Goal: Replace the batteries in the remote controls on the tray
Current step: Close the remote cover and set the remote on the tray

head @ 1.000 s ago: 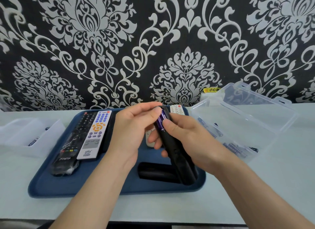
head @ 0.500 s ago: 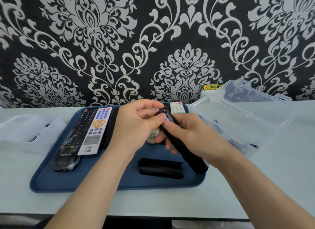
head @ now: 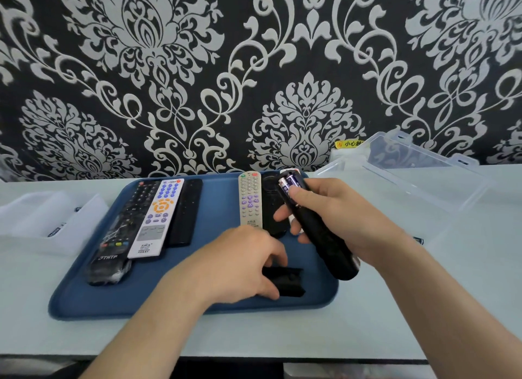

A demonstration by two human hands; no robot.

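Observation:
My right hand (head: 336,217) grips a black remote (head: 324,237) held back side up over the right edge of the blue tray (head: 93,299). Purple batteries (head: 289,183) sit in its open compartment at the far end, with my thumb beside them. My left hand (head: 240,265) reaches down onto the black battery cover (head: 288,282) lying on the tray's front, fingers curled on its left end. A beige remote (head: 250,200) and a black remote (head: 271,206) lie on the tray behind my left hand.
On the tray's left lie a black remote (head: 113,237), a white remote (head: 156,214) and a slim black one (head: 185,212). An open clear plastic box (head: 423,181) stands at the right. A white container (head: 48,220) sits at the left. The table edge runs close in front.
My left hand left the remote's battery compartment and dropped to the battery cover on the tray. The right hand swung the remote slightly right; the batteries now show seated.

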